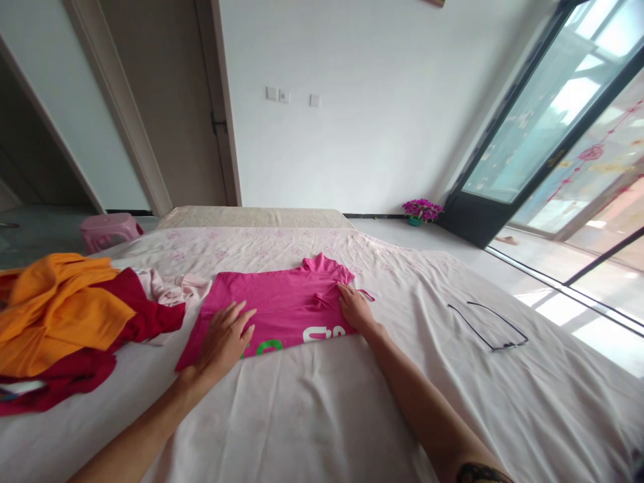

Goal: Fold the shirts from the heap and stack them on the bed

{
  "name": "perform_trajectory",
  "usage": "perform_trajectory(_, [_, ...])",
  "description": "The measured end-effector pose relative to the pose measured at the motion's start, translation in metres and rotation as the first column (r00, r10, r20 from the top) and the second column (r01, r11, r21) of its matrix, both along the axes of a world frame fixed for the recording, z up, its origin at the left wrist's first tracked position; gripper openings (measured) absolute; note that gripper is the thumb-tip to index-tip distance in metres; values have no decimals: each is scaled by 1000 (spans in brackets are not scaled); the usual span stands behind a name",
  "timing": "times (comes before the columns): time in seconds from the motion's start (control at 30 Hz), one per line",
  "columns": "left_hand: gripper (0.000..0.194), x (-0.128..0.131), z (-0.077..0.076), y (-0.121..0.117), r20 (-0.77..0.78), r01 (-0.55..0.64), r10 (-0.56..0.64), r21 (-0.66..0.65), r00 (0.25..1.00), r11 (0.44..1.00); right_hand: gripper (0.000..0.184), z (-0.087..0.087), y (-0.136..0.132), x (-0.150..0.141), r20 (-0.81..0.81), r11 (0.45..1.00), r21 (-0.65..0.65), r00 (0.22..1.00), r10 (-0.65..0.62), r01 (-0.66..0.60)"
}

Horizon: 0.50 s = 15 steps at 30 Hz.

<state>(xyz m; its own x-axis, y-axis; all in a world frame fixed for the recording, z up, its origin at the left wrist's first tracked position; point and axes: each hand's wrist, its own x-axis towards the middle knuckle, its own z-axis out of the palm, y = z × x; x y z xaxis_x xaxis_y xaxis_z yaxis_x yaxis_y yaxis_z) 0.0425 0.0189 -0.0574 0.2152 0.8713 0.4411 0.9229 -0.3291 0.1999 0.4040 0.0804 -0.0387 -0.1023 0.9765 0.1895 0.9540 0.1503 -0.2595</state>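
Observation:
A pink T-shirt with white and green lettering lies folded lengthwise on the pale bed sheet. My left hand rests on its left part with the fingers spread and flat. At the collar end, my right hand touches the right part of the shirt; its fingers are partly bent and the fingertips lie on the cloth. Whether they pinch any fabric is hard to make out. One sleeve sticks out at the far right of the shirt, and a thin pink strip shows just beyond my right hand.
Left of the shirt is a heap of orange clothing, dark red clothing and a pale pink garment. Eyeglasses lie on the sheet at right. Beyond the bed are a pink stool, purple flowers and a glass door.

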Motion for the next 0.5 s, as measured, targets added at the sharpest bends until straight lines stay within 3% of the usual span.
perform_trajectory(0.13, [33,56,23,9,183,247,-245,11,952,969,49,-7,-2,-3,71,1000,26,997,-7,5])
perform_trajectory(0.27, [35,114,30,22,153,380,-375,-8,914,925,49,-7,-3,-2,91,1000,21,996,-16,15])
perform_trajectory(0.37, [36,140,25,31,71,368,-364,-51,929,929,49,-8,-3,0,107,999,18,994,-34,32])
perform_trajectory(0.5, [28,150,17,38,-4,254,-255,-84,967,964,53,-10,0,0,127,996,-29,989,-77,81])
